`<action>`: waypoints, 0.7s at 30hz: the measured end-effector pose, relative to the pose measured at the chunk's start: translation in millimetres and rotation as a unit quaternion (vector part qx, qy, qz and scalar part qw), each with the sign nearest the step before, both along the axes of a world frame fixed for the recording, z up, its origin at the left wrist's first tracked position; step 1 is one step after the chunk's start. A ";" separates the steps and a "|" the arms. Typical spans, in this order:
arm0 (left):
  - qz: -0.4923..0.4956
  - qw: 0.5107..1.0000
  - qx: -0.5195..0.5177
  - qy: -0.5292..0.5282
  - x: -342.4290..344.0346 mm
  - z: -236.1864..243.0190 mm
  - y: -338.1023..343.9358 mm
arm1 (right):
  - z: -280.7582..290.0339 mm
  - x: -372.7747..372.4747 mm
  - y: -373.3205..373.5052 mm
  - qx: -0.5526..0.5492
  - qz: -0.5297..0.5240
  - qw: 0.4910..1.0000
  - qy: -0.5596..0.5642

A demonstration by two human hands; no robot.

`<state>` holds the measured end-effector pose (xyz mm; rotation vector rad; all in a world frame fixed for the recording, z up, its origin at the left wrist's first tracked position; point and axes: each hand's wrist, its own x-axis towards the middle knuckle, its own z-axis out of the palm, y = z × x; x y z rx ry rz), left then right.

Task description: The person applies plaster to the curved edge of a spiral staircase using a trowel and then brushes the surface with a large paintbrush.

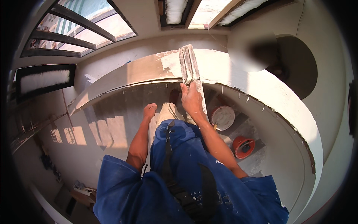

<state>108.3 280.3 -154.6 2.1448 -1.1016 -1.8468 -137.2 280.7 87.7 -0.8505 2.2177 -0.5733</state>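
Unfinished room, seen from above: grey concrete floor, pale plastered walls, sun patches on the floor at left. One curved ledge (261,87), coated white with bare brown patches, arcs across the view. One long flat trowel (189,65), smeared with white plaster, lies pressed on the ledge top, blade running away from the person. Right hand (191,100): fingers clamped round the trowel's near end. Left hand (150,111): curled into a loose fist, holding nothing visible, hanging beside the leg, clear of the ledge. Buckets on the floor below, count two: one white-filled bucket (223,117) just right of the right forearm, one orange bucket (243,146) near it, further right. Windows (80,28) top left.
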 end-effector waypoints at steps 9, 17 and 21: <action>-0.117 0.993 0.015 -0.024 34.7 -46.1 22.0 | 88.6 -134.3 107.1 -0.020 -0.266 0.958 0.103; -0.138 0.990 -0.004 -0.010 14.7 -35.9 15.5 | 145.8 -198.4 176.1 -0.159 -0.480 0.861 0.052; -0.144 0.990 0.001 -0.006 25.3 -46.0 13.3 | 119.0 -172.1 139.3 -0.138 -0.446 0.879 -0.099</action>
